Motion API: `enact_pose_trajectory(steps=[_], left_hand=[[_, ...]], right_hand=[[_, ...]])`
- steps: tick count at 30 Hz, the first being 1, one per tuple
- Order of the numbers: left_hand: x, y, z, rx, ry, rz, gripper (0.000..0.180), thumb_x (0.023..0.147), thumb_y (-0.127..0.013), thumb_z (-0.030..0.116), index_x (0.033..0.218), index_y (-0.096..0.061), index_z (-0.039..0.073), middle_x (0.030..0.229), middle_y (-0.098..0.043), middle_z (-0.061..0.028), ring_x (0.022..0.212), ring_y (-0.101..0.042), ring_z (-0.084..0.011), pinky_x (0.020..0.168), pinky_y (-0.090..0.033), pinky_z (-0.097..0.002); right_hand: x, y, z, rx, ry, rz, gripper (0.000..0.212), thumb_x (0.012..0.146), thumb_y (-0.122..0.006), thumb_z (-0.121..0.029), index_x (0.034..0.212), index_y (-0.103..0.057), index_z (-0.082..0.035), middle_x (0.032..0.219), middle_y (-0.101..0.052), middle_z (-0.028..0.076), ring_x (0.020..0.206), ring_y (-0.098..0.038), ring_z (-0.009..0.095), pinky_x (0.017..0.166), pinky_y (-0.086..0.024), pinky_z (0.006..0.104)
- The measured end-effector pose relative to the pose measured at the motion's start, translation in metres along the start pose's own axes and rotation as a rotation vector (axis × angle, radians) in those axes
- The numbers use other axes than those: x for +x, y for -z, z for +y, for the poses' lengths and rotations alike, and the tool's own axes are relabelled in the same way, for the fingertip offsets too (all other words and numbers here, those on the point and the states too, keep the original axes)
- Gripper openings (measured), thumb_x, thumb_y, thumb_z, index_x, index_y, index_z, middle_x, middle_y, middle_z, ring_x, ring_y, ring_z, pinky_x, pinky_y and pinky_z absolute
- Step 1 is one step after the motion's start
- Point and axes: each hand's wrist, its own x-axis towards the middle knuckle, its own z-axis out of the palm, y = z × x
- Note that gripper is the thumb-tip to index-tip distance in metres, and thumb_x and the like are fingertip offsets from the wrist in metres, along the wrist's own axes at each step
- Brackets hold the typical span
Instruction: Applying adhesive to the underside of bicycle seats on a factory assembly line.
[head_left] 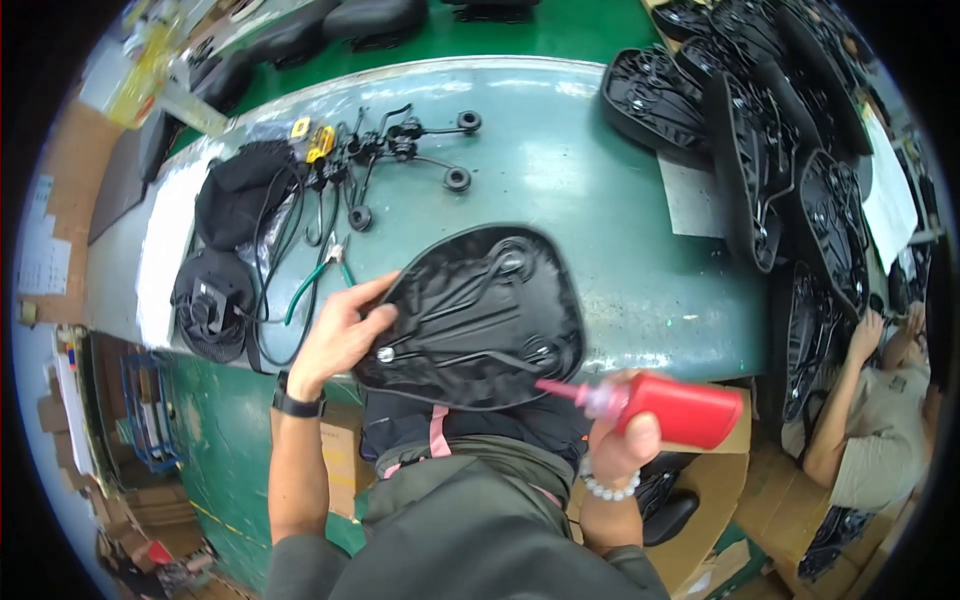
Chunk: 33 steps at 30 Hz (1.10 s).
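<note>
A black bicycle saddle [455,330] is tilted with its underside up at the table's near edge, its metal rails and coil springs showing. My left hand [345,330] is closed on its left rim, thumb inside the hollow. In my right hand [632,435] is a red squeeze bottle [690,410], tipped to the left. Its thin pink nozzle [555,386] points at the saddle's lower right part, near a spring. Whether the tip touches the saddle I cannot tell. Green-handled pliers [320,275] lie just beyond my left hand.
On the table [545,190], black metal parts with small wheels [400,145] lie beside a black cap [215,300] and cables. Several upturned saddles [760,150] are piled at the right. A co-worker [885,430] is at the far right. An open carton [715,500] stands below right.
</note>
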Motion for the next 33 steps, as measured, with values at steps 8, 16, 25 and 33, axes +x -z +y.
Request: enact_pose_trajectory(steps=[8,16,25,33], left_hand=[[-0.015,-0.06,0.018,0.678,-0.51,0.338,0.046,0.088,-0.056,0.032,0.119,-0.054,-0.002,0.127,-0.054,-0.0211,0.124,-0.043,-0.0417,0.103,-0.033,-0.0475],[-0.01,-0.064,0.018,0.65,-0.497,0.347,0.048,0.09,-0.051,0.039,0.112,-0.058,-0.003,0.116,-0.06,-0.0197,0.124,-0.043,-0.0433,0.102,-0.033,-0.0477],[-0.011,-0.064,0.02,0.645,-0.476,0.35,0.047,0.09,-0.051,0.037,0.11,-0.059,-0.004,0.114,-0.061,-0.0193,0.124,-0.043,-0.0433,0.103,-0.033,-0.0477],[-0.012,-0.066,0.018,0.646,-0.476,0.356,0.043,0.088,-0.051,0.033,0.11,-0.059,-0.003,0.113,-0.061,-0.0188,0.124,-0.043,-0.0428,0.103,-0.033,-0.0477]], right_hand=[[0.037,-0.02,0.041,-0.188,-0.081,-0.037,0.019,0.084,-0.066,-0.006,0.101,-0.065,0.002,0.09,-0.067,0.007,0.074,-0.063,0.015,0.066,-0.051,0.0275],[0.054,-0.036,0.044,-0.338,-0.054,-0.235,0.019,0.085,-0.067,-0.007,0.101,-0.065,0.003,0.09,-0.069,0.006,0.079,-0.064,0.012,0.07,-0.052,0.0269],[0.054,-0.036,0.043,-0.402,-0.063,-0.251,0.023,0.084,-0.069,-0.01,0.102,-0.066,0.003,0.09,-0.07,0.008,0.078,-0.065,0.012,0.068,-0.052,0.027],[0.041,-0.02,0.018,-0.354,-0.056,-0.221,0.011,0.083,-0.066,-0.004,0.092,-0.067,0.002,0.083,-0.069,0.007,0.073,-0.064,0.014,0.066,-0.051,0.0267]])
